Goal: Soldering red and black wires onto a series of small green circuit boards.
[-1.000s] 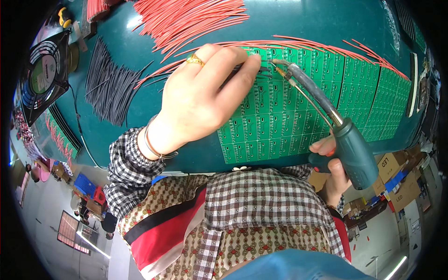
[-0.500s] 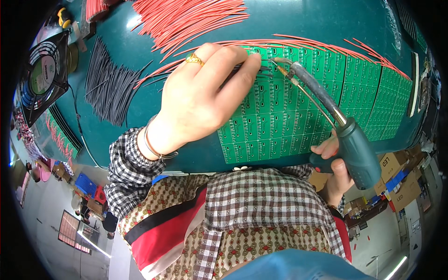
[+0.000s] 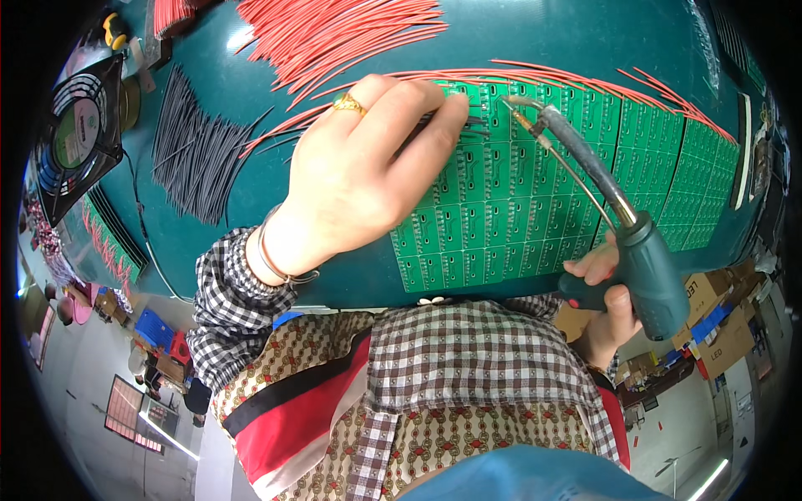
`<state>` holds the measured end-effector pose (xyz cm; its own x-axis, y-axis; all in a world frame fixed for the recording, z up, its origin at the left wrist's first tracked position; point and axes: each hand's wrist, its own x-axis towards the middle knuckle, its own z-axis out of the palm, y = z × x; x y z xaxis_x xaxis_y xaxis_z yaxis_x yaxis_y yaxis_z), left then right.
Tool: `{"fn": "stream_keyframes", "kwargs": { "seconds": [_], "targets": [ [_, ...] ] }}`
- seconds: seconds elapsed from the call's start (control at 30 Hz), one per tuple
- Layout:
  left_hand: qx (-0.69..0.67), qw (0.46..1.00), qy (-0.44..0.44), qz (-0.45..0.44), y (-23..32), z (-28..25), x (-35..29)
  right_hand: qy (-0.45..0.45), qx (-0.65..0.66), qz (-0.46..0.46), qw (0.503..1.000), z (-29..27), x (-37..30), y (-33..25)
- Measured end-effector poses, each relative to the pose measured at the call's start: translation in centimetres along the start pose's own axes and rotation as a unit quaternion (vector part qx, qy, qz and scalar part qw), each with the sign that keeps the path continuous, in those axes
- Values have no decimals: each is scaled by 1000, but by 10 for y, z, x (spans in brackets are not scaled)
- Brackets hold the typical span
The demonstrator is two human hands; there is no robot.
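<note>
My left hand [image 3: 368,171] lies over the upper left of the green circuit boards [image 3: 493,225], thumb and fingers pinched together. Thin black wires [image 3: 474,127] run beneath it, their ends showing beside the fingertips; the pinched part is hidden. My right hand [image 3: 616,317] is wrapped round the grip of a dark green soldering gun [image 3: 654,271]. The gun's bent tip and thin feed tube hang over the boards' upper part, a little to the right of my left fingertips. Red wires [image 3: 576,81] lie along the boards' top edge.
A pile of red wires [image 3: 342,37] lies at the back, with a bundle of black wires [image 3: 200,150] on the left. A black fan [image 3: 79,138] stands at the table's left edge, its cable trailing down. Cardboard boxes [image 3: 723,334] are off to the right.
The soldering gun and my right hand have shifted slightly right, so the tip has drawn away from my left fingertips. My left hand stays in place.
</note>
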<state>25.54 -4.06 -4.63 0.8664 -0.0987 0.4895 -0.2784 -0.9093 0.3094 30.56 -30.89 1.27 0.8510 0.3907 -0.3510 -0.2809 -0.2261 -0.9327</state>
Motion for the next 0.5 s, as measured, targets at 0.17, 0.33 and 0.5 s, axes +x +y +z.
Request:
{"fn": "stream_keyframes", "kwargs": {
  "seconds": [0.17,0.33,0.5],
  "targets": [
    [8,1000,-3,2,0,0,0,-5,4,-6,1000,-1,2,3],
    [7,1000,-7,4,0,-1,0,-18,6,-8,1000,-3,3,3],
    [12,1000,-12,4,0,-3,0,-13,10,-7,1000,-7,2,5]
  ]
}}
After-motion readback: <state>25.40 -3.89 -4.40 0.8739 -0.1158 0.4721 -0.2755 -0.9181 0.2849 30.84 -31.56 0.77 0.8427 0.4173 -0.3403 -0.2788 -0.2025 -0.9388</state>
